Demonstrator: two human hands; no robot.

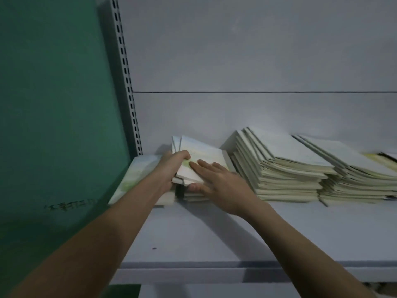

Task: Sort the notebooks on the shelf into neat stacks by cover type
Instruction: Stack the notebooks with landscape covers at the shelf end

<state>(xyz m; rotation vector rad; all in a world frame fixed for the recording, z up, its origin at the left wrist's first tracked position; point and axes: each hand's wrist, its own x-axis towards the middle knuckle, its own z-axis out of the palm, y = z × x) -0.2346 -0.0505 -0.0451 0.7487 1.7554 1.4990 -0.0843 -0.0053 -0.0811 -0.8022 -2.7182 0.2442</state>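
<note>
Head view looks down along both forearms to a pale grey shelf [193, 244] backed by a plain grey wall panel, with a green side panel [53, 104] and a slotted upright [126, 82] to the left of the hands. To the right of the hands, near but apart, sit two tall slumped stacks of cream notebooks [285, 168], their long edges running away toward the wall. A landscape-cover notebook [133, 177] lies flat under the left forearm. Between the hands is the small bundle of landscape notebooks [193, 160], tilted up on its near edge, long axis pointing away and slightly right. The left hand [171, 166] grips the bundle's left edge, fingers curled over the top. The right hand [221, 181] lies flat on the top cover, fingers straight, thumb under the near edge. I judge squaring this bundle comes next; the left hand is nearer its spine side.
</note>
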